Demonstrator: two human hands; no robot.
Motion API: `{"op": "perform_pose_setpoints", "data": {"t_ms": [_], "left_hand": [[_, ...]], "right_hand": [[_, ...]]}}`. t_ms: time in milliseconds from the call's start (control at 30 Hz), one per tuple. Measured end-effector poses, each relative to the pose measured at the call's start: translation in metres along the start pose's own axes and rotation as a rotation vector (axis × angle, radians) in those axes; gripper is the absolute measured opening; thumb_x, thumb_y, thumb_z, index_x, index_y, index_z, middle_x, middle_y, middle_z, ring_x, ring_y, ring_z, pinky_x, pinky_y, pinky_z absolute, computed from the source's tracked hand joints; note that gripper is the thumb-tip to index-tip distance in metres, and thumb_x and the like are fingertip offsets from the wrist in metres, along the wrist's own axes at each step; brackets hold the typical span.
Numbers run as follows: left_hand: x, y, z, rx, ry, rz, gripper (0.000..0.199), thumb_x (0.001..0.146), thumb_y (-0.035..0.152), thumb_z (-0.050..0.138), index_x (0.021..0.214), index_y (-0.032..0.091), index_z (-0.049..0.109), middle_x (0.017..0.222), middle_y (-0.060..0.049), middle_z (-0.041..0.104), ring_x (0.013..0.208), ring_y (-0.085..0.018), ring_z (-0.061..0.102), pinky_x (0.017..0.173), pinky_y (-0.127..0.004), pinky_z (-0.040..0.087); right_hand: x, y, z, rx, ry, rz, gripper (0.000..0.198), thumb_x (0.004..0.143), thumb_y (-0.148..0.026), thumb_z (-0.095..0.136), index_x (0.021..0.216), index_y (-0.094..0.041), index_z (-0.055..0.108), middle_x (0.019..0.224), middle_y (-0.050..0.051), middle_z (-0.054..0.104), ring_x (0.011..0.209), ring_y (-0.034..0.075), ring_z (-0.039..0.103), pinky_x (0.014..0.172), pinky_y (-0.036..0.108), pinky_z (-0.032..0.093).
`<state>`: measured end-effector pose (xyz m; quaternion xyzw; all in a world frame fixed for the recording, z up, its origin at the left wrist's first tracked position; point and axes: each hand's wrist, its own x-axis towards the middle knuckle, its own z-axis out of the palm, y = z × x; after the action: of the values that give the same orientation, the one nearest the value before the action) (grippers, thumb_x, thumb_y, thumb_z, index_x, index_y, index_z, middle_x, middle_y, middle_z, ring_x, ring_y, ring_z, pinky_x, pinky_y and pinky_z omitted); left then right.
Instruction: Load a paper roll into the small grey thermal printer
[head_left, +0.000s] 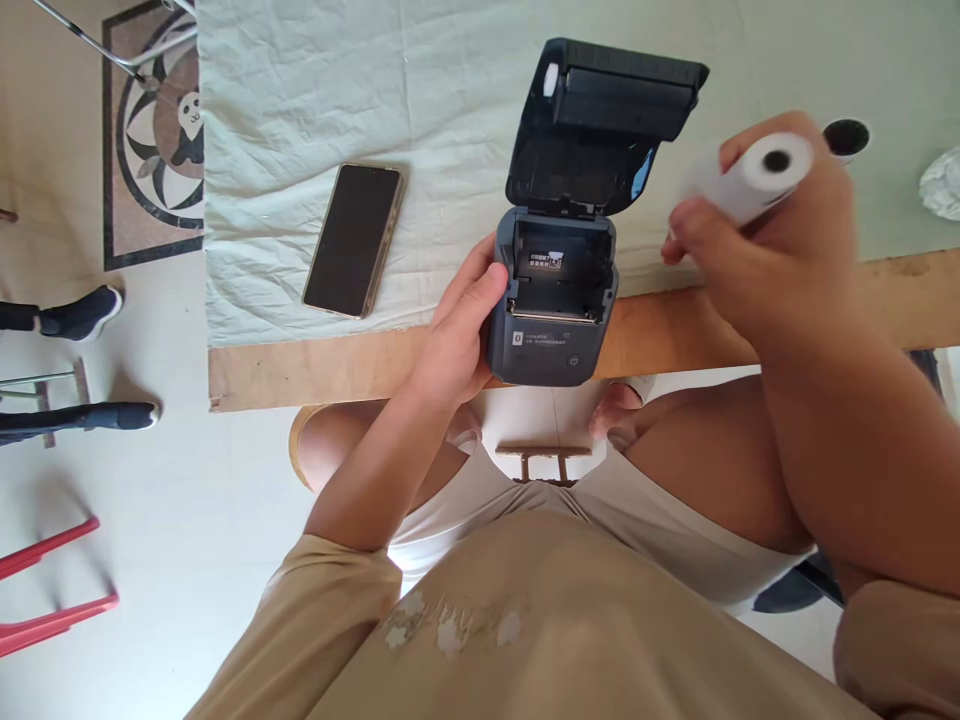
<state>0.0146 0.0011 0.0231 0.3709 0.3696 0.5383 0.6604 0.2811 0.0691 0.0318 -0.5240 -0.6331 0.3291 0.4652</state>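
My left hand [461,325] grips the left side of a dark portable label printer [555,340], held over the table's front edge. Its black lid [600,130] is swung up, and the roll compartment inside holds no roll; a small white printed label shows in it. To the right of the lid, my right hand [780,230] is closed around a roll of white paper [776,165]. The hollow core end of that roll faces up toward me. Slight blur softens the right hand and the roll.
A smartphone [354,240] with a dark screen lies left of the printer on the pale green tablecloth [300,90]. Behind my right hand is a white roll-like item [847,138] with a dark centre. Crumpled white material [941,185] sits at the far right. Another person's shoes [81,313] show on the floor.
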Motion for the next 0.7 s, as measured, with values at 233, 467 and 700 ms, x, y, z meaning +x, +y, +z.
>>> {"op": "perform_pose_setpoints", "data": {"t_ms": [233,467,700], "left_hand": [[0.0,0.0,0.001,-0.008,0.015,-0.032,0.046,0.101,0.069,0.08,0.126,0.03,0.077,0.126,-0.005,0.087,0.159,-0.04,0.071,0.12,-0.053,0.069],[0.0,0.002,0.001,-0.02,0.025,-0.059,0.051,0.098,0.07,0.086,0.13,0.03,0.077,0.128,-0.003,0.089,0.128,-0.032,0.086,0.09,-0.038,0.071],[-0.003,0.002,0.002,-0.082,0.016,-0.049,0.041,0.102,0.064,0.084,0.128,0.032,0.08,0.118,0.002,0.089,0.106,-0.023,0.089,0.08,-0.032,0.07]], "right_hand": [[0.007,0.017,-0.01,-0.387,-0.144,-0.053,0.064,0.079,-0.036,0.102,0.136,-0.033,0.071,0.12,0.008,0.078,0.098,0.024,0.069,0.103,0.05,0.065],[-0.004,0.015,-0.035,-0.57,0.005,-0.356,0.067,0.09,-0.04,0.092,0.153,-0.036,0.07,0.152,0.01,0.075,0.14,0.038,0.073,0.119,0.062,0.06],[0.02,0.045,-0.073,-0.884,0.181,-0.038,0.073,0.082,-0.032,0.101,0.15,-0.029,0.074,0.152,0.015,0.074,0.13,0.034,0.077,0.111,0.063,0.06]]}}
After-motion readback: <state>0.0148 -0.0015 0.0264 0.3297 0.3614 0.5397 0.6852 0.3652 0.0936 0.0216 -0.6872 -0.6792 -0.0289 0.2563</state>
